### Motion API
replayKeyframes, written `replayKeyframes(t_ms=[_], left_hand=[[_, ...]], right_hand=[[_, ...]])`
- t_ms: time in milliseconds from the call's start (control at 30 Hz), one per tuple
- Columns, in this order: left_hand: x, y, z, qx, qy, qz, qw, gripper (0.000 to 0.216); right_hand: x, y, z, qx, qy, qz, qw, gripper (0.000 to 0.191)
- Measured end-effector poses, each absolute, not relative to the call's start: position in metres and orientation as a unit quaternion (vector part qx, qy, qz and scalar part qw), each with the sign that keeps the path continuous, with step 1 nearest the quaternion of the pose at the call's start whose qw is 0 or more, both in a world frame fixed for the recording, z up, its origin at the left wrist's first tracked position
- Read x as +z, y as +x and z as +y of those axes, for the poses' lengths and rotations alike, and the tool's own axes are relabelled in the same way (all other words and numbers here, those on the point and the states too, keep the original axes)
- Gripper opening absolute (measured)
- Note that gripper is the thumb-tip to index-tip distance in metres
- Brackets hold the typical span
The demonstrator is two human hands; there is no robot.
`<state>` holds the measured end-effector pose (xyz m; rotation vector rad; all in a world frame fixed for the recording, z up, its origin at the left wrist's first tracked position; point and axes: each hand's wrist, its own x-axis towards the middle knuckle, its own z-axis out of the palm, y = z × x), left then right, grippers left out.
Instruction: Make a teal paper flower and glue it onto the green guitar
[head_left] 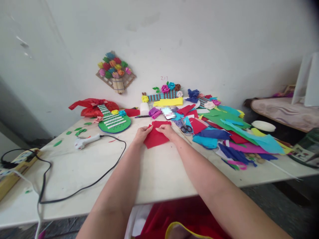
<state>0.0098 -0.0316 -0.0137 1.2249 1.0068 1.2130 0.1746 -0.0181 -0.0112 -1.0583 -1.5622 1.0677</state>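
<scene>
A piece of red crepe paper [157, 138] is held over the middle of the table, its lower edge hanging towards me. My left hand [144, 134] pinches its left side between thumb and fingers. At the upper part, my right hand [166, 130] is closed on the same paper, with the fingertips partly hidden. Just right of my right hand lie dark-handled scissors [186, 128]. Beyond the paper are a purple folded paper [155, 113] and a phone with a blurred screen [169, 114].
A white hot glue gun [86, 141] lies left, its black cord [109, 168] looping across the table [104, 186]. Behind it rests a green paper guitar [116, 122]. Coloured paper scraps [214, 133] pile up on the right, near a dark green jar [307, 149].
</scene>
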Motion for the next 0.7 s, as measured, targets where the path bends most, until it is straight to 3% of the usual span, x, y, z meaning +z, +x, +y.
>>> replayKeyframes(t_ms=[700], left_hand=[[-0.0077, 0.0096, -0.0380, 0.480, 0.484, 0.423, 0.597, 0.036]], right_hand=[[-0.0089, 0.1723, -0.0219, 0.407, -0.431, -0.642, 0.487, 0.039]])
